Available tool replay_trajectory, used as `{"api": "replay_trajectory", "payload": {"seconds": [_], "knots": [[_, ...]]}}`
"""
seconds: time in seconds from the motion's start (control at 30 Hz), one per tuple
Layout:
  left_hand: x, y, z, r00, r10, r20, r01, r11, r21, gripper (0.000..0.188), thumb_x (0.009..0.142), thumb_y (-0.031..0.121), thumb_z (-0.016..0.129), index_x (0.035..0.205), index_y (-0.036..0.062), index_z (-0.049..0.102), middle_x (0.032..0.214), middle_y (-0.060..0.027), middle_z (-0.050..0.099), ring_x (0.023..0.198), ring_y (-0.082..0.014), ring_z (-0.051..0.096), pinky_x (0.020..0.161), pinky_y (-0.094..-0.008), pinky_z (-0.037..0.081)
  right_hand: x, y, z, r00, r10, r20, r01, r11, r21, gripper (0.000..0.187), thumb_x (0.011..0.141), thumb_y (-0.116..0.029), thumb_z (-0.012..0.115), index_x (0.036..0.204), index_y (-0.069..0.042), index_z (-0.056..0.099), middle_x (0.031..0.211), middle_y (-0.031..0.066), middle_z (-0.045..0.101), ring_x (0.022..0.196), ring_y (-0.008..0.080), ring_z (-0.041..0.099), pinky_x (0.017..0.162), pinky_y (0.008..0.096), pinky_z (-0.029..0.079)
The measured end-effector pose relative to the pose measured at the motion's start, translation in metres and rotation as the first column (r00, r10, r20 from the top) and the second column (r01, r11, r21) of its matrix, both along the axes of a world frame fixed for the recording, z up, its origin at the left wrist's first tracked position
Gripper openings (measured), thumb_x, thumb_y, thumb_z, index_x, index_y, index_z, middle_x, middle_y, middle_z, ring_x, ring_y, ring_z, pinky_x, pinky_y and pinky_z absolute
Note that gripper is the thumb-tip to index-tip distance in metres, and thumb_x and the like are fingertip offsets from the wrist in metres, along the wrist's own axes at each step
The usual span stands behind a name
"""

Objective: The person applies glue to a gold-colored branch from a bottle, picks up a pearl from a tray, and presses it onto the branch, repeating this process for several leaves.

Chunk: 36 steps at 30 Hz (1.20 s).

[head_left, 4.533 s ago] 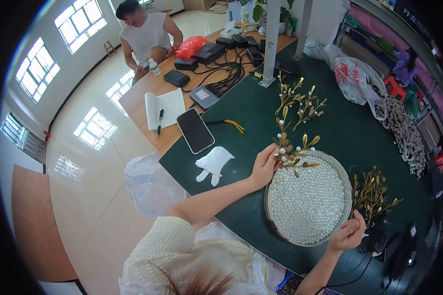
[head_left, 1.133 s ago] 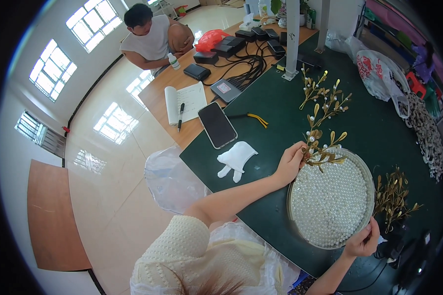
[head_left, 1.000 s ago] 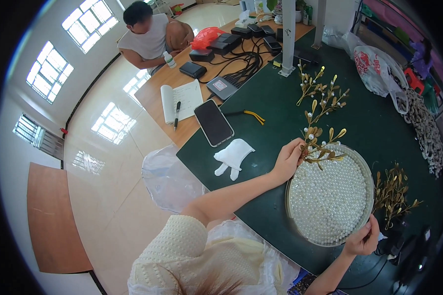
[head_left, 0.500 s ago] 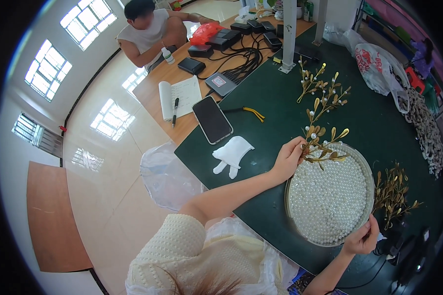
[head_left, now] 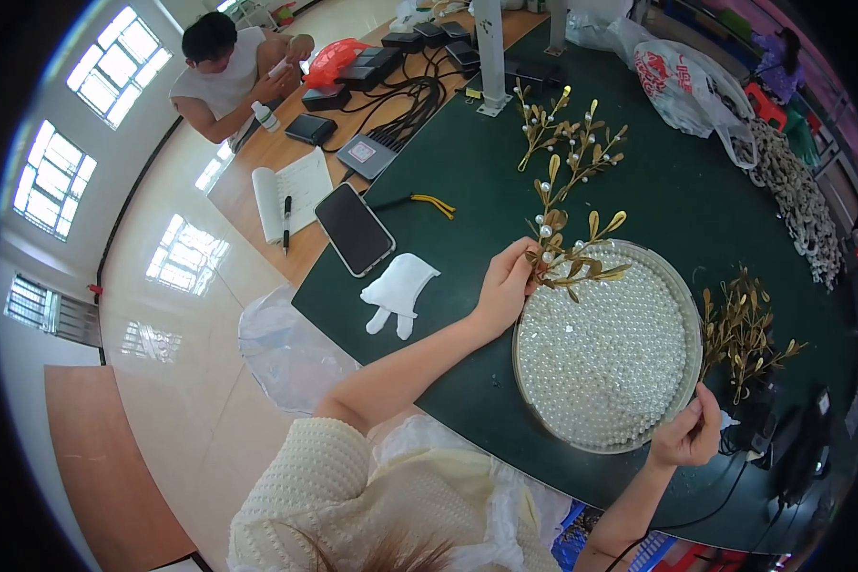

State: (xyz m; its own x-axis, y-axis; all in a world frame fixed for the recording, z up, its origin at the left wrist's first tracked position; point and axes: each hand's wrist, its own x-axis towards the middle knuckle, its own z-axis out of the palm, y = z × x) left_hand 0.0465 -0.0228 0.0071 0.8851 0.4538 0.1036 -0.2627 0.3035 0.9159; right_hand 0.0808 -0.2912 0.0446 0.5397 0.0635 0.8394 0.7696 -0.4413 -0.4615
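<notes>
My left hand (head_left: 507, 288) pinches the lower end of a gold leafy sprig (head_left: 582, 264) with pearl beads on it, above the upper left rim of a round tray. This tray (head_left: 519, 377) is full of loose white pearl beads (head_left: 608, 348). By the tray's lower right edge, my right hand (head_left: 688, 431) has thumb and fingers pressed together; whatever they hold is too small to make out. More gold sprigs without visible pearls (head_left: 742, 329) lie in a heap right of the tray. Beyond my left hand lies another beaded sprig (head_left: 540, 129).
A white glove (head_left: 400, 291), a phone (head_left: 355, 229) and a notepad (head_left: 303, 186) with a pen lie to the left. Black adapters and cables (head_left: 405, 105) crowd the far table around a metal post (head_left: 491, 57). Plastic bags (head_left: 686, 86) sit far right. A person (head_left: 224, 81) sits at far left.
The whole view has shifted, so the table things appear farther left and higher. Both hands keep about the same places by the tray. The other person's arm has drawn back from the red bag.
</notes>
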Motion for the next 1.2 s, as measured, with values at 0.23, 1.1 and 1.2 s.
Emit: {"api": "replay_trajectory", "payload": {"seconds": [0.23, 1.1, 1.2], "knots": [[0.001, 0.001, 0.002, 0.991, 0.091, -0.101, -0.090, 0.996, 0.013, 0.017, 0.085, 0.007, 0.033, 0.080, 0.0032, 0.049, 0.063, 0.0021, 0.044, 0.050, -0.0024, 0.035, 0.044, -0.0166, 0.027, 0.001, 0.002, -0.003, 1.000, -0.021, -0.019, 0.020, 0.999, -0.048, 0.014, 0.073, 0.000, 0.051, 0.080, 0.006, 0.061, 0.071, 0.0141, 0.062, 0.057, 0.0233, 0.059, 0.051, 0.0263, 0.046], [-0.002, 0.000, 0.011, 0.996, -0.015, -0.088, 0.033, 0.977, 0.210, 0.017, 0.091, 0.016, 0.037, 0.084, 0.0038, 0.047, 0.066, 0.0050, 0.041, 0.054, -0.0005, 0.030, 0.046, -0.0157, 0.023, 0.011, 0.007, -0.002, 0.995, 0.046, 0.086, -0.044, 0.999, -0.021, 0.012, 0.072, 0.002, 0.052, 0.080, 0.004, 0.061, 0.063, 0.0084, 0.059, 0.043, 0.0141, 0.048, 0.039, 0.0208, 0.035], [-0.001, 0.000, 0.015, 0.993, 0.009, -0.121, 0.016, 0.978, 0.206, 0.017, 0.091, 0.014, 0.036, 0.083, 0.0034, 0.046, 0.065, 0.0045, 0.040, 0.053, -0.0007, 0.030, 0.046, -0.0161, 0.024, 0.011, 0.008, -0.002, 0.995, 0.046, 0.088, -0.043, 0.999, -0.027, 0.012, 0.072, 0.002, 0.052, 0.080, 0.004, 0.061, 0.063, 0.0084, 0.059, 0.043, 0.0142, 0.048, 0.040, 0.0208, 0.035]]}}
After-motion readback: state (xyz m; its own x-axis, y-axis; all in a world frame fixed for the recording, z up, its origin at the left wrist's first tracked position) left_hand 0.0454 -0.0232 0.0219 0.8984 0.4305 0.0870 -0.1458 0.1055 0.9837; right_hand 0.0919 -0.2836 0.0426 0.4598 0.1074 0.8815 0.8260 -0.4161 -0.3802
